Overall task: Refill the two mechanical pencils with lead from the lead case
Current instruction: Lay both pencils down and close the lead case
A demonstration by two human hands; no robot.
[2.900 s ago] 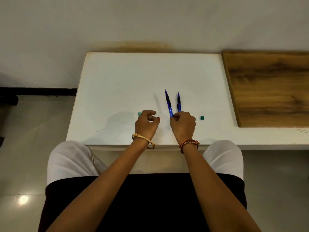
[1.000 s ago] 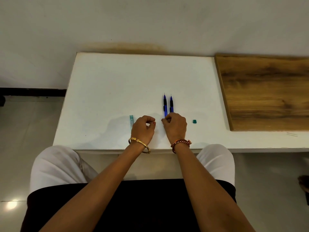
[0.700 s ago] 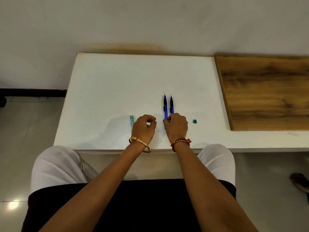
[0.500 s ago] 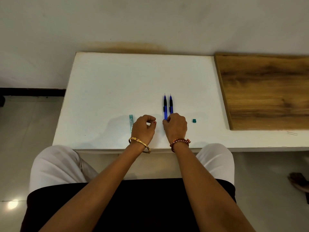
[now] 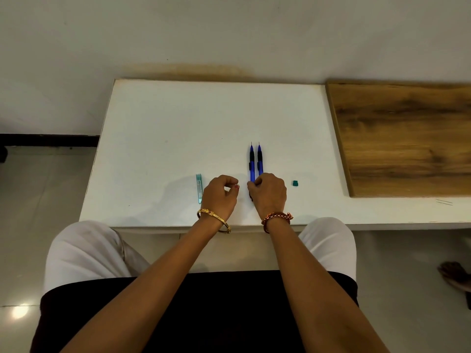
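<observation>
Two blue mechanical pencils [image 5: 255,161] lie side by side on the white table [image 5: 178,128], tips pointing away from me. My right hand [image 5: 269,194] covers their rear ends, its fingers closed around them. My left hand [image 5: 220,196] rests just to the left, curled with thumb and forefinger pinched together; I see nothing between them. The slim teal lead case [image 5: 199,188] lies flat to the left of my left hand. A small teal cap [image 5: 295,183] sits on the table to the right of my right hand.
A wooden board [image 5: 407,138] covers the table's right part. Two thin dark lines [image 5: 444,202] lie near the front edge below it. The wall runs along the far edge. Another person's foot [image 5: 456,275] is on the floor at the right.
The pencils, splayed in a V about three seconds ago, now lie parallel and close together. Over the last second both hands have stayed almost still.
</observation>
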